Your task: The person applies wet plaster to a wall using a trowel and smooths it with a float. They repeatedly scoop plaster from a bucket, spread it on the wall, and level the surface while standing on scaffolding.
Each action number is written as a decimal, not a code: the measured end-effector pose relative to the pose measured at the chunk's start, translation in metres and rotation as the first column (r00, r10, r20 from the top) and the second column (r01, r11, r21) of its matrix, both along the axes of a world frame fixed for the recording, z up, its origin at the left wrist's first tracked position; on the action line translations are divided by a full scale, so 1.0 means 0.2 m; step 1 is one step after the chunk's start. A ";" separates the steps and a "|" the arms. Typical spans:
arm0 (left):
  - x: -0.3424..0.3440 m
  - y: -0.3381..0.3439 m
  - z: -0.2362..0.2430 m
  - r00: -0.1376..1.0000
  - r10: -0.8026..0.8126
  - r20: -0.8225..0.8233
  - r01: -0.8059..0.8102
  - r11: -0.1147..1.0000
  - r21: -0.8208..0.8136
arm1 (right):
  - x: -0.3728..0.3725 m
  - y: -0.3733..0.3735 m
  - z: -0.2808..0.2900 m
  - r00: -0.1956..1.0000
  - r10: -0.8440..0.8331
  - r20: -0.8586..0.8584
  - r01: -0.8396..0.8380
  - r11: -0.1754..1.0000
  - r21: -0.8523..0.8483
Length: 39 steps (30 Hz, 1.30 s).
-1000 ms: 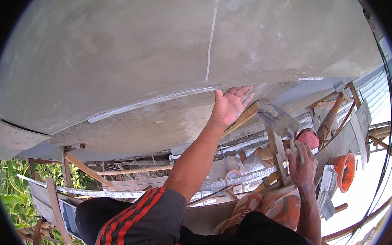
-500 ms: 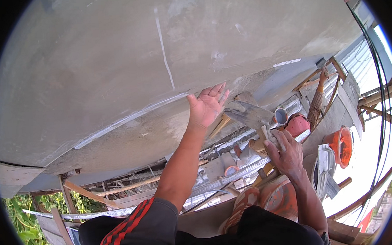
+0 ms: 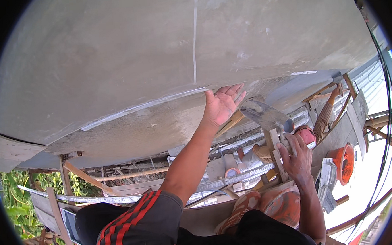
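While I look down from afar through the head camera, a broad grey plastered surface [image 3: 112, 51] spreads above the wearer's left hand [image 3: 224, 104], its lower edge close by the fingertips; I cannot tell whether they touch. Below that hand, its arm emerges from a dark sleeve [image 3: 141, 220] with red stripes. Green leaves [image 3: 19, 216] grow well off to its lower left. Up and right of the right hand [image 3: 297, 155], I see a co-worker [image 3: 324, 125] in a pink cap, one arm raised. An orange bucket [image 3: 348, 163] sits to the right hand's right, and a wooden post [image 3: 274, 151] shows just to its left. From the right hand, a trowel [image 3: 266, 113] extends up and left, its smeared, flat blade ending near the left hand. The right hand's fingers are curled round the trowel's handle, mostly hiding it. The left hand is open, palm showing, thumb held well away from slightly parted fingers. A thin white strip [image 3: 142, 109] runs leftward from beside that thumb.
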<state>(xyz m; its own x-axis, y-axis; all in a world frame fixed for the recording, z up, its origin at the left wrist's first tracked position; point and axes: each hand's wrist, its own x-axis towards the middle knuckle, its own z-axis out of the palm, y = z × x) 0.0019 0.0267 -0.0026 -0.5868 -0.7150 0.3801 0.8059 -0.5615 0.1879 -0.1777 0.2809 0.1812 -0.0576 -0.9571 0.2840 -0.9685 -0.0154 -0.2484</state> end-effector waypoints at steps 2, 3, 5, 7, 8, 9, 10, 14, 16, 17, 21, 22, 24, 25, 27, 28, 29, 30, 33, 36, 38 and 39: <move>-0.02 0.03 0.03 0.999 0.014 0.032 -0.014 1.000 -0.007 | 0.02 -0.04 0.01 0.998 0.058 -0.011 -0.058 0.998 -0.036; -0.02 0.03 0.03 1.000 0.013 0.028 -0.012 1.000 -0.009 | 0.04 -0.06 0.02 0.995 0.095 0.001 -0.095 0.995 -0.040; -0.02 0.03 0.03 1.000 0.002 0.028 -0.002 1.000 -0.010 | 0.08 -0.12 0.03 0.986 0.163 0.031 -0.162 0.986 -0.046; -0.05 0.03 0.01 0.999 0.018 -0.033 -0.020 0.998 -0.058 | 0.16 -0.19 0.08 0.965 0.233 0.117 -0.239 0.971 0.034; -0.05 0.02 0.00 0.998 0.022 -0.060 -0.027 0.996 -0.083 | 0.20 -0.24 0.10 0.948 0.281 0.149 -0.292 0.955 0.051; -0.06 0.01 -0.02 0.997 0.020 -0.072 -0.025 0.997 -0.073 | 0.24 -0.28 0.12 0.930 0.322 0.178 -0.338 0.938 0.070; -0.06 0.01 -0.03 0.996 0.018 -0.084 -0.023 0.998 -0.064 | 0.28 -0.32 0.15 0.924 0.326 0.200 -0.360 0.919 0.163; -0.03 0.00 -0.08 0.990 0.039 -0.133 -0.052 0.994 -0.096 | 0.45 -0.46 0.19 0.887 0.413 0.207 -0.459 0.837 0.297; -0.10 0.03 0.00 0.994 0.014 -0.106 -0.024 0.995 -0.095 | 0.46 -0.49 0.21 0.886 0.428 0.178 -0.463 0.821 0.335; -0.12 0.04 0.04 0.996 0.000 -0.088 -0.009 0.995 -0.095 | 0.46 -0.51 0.22 0.885 0.434 0.166 -0.464 0.813 0.352; -0.09 0.01 -0.01 0.997 -0.001 -0.075 -0.006 0.995 -0.100 | 0.59 -0.57 0.24 0.845 0.503 0.182 -0.533 0.766 0.360; -0.08 0.00 -0.04 0.996 0.005 -0.089 -0.014 0.995 -0.096 | 0.61 -0.60 0.24 0.828 0.523 0.201 -0.559 0.745 0.364; -0.07 -0.01 -0.07 0.992 0.001 -0.126 -0.012 0.996 -0.087 | 0.64 -0.64 0.25 0.812 0.534 0.235 -0.583 0.720 0.377; -0.08 -0.01 -0.07 0.991 0.017 -0.130 -0.029 0.995 -0.094 | 0.64 -0.66 0.25 0.812 0.527 0.252 -0.583 0.715 0.385; -0.09 0.01 -0.06 0.990 0.048 -0.135 -0.062 0.992 -0.108 | 0.64 -0.69 0.26 0.832 0.493 0.253 -0.554 0.727 0.406; -0.10 0.02 -0.04 0.990 0.051 -0.128 -0.063 0.993 -0.096 | 0.64 -0.71 0.27 0.852 0.467 0.237 -0.523 0.742 0.418; -0.10 0.03 -0.03 0.991 0.054 -0.120 -0.064 0.994 -0.084 | 0.64 -0.71 0.27 0.870 0.440 0.221 -0.492 0.757 0.431; -0.10 0.03 -0.02 0.992 0.061 -0.109 -0.069 0.995 -0.073 | 0.64 -0.72 0.27 0.860 0.456 0.230 -0.510 0.746 0.429; -0.10 0.04 -0.01 0.991 0.067 -0.112 -0.075 0.995 -0.068 | 0.64 -0.72 0.27 0.840 0.481 0.252 -0.542 0.728 0.420; -0.08 0.03 -0.02 0.988 0.054 -0.147 -0.068 0.994 -0.091 | 0.67 -0.72 0.26 0.838 0.468 0.283 -0.546 0.736 0.401; -0.07 0.04 -0.02 0.989 0.052 -0.140 -0.065 0.994 -0.085 | 0.69 -0.72 0.26 0.828 0.459 0.322 -0.558 0.732 0.392; -0.07 0.04 -0.02 0.989 0.053 -0.137 -0.065 0.994 -0.085 | 0.69 -0.72 0.26 0.817 0.473 0.329 -0.573 0.726 0.380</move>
